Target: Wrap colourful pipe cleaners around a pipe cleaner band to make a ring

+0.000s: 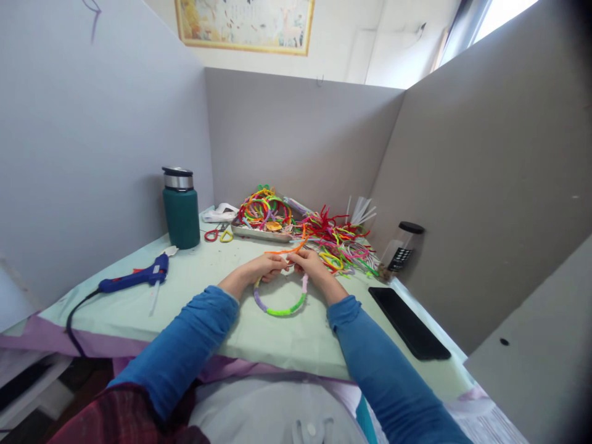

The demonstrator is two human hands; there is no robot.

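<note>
Both hands meet over the middle of the table at the far side of a ring wrapped in coloured pipe cleaner (285,311), with green, purple, yellow and pink sections. My left hand (267,267) is closed on the ring's far left part. Fingers pinched, my right hand (311,264) holds an orange pipe cleaner (296,248) at the ring's far side. One end of the orange piece sticks up to the right, and another stretches left above my left hand. The fingertips hide where the orange piece meets the ring.
A metal tray (263,234) of wrapped rings stands behind, beside a heap of pipe cleaners (337,234). To the left are a green bottle (181,216) and a blue glue gun (134,279) with its cord. On the right lie a black phone (409,324) and a clear jar (400,250). Grey partitions enclose the table.
</note>
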